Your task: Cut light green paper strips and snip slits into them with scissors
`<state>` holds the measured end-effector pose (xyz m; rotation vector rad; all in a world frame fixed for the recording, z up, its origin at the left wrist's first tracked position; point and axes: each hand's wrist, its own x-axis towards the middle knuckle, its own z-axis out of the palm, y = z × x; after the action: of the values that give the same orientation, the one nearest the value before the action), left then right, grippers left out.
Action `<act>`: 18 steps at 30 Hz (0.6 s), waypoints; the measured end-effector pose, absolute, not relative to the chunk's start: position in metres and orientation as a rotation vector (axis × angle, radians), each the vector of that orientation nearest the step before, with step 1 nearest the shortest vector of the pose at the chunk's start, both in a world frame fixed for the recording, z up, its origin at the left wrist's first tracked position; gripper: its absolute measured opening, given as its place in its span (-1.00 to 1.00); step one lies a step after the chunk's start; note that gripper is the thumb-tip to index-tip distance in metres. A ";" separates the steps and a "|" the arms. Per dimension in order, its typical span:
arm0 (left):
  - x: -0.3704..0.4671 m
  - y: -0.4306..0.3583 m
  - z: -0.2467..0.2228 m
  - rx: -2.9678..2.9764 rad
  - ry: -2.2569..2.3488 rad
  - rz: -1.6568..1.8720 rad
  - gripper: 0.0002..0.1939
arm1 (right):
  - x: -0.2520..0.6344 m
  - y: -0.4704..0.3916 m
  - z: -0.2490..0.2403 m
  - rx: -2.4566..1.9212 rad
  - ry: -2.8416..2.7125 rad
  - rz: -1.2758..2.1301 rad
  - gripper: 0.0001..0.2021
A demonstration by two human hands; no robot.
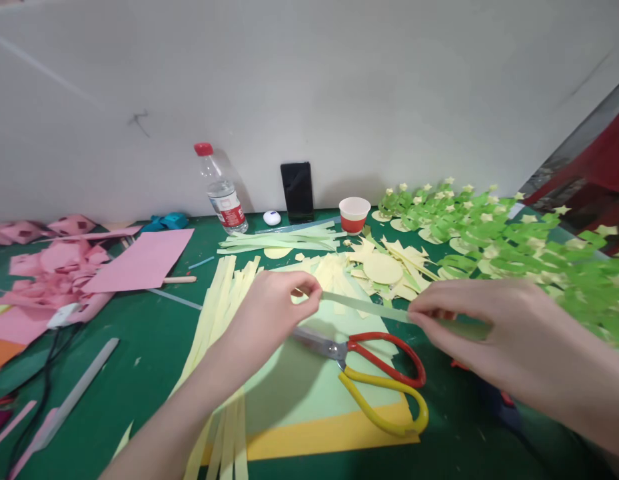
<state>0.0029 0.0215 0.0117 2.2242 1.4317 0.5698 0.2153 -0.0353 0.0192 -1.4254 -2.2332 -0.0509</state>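
A narrow pale green paper strip (365, 306) is stretched between my two hands. My left hand (284, 300) pinches its left end, and my right hand (464, 317) pinches it farther right, with the tail passing into that palm. Below the strip, scissors (339, 350) with one red and one yellow handle lie on light green paper sheets (284, 393). A yellow-orange sheet (334, 432) sticks out beneath them. Long pale yellow strips (209, 327) lie under and beside my left forearm.
Along the wall stand a water bottle (223, 193), a black phone (298, 192) and a paper cup (354, 215). Green curled paper pieces with stars (489, 247) fill the right. Yellow stars and scraps (384, 267) lie mid-table. Pink paper (144, 260) covers the left.
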 end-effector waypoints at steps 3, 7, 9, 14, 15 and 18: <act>-0.003 0.028 0.014 2.244 1.613 0.652 -0.85 | 0.217 -0.035 0.022 -1.359 -2.282 -0.072 -0.70; 0.005 0.015 0.011 2.229 1.336 0.841 -0.88 | 0.214 -0.035 0.019 -1.364 -2.280 -0.003 -0.72; 0.014 0.002 0.008 2.298 1.116 0.856 -0.90 | 0.210 -0.035 0.014 -1.357 -2.298 0.067 -0.72; 0.027 -0.016 0.001 2.395 0.863 0.774 -0.87 | 0.200 -0.039 0.004 -1.304 -2.304 0.107 -0.75; 0.027 -0.017 0.000 2.392 0.855 0.770 -0.87 | 0.199 -0.039 0.002 -1.293 -2.304 0.101 -0.75; 0.026 -0.016 -0.001 2.387 0.876 0.771 -0.88 | 0.198 -0.039 -0.001 -1.291 -2.295 0.088 -0.75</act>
<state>0.0264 -0.0156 -0.0009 2.3866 0.8756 0.7711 0.1983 -0.0391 -0.0008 -1.2908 -2.2950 0.0876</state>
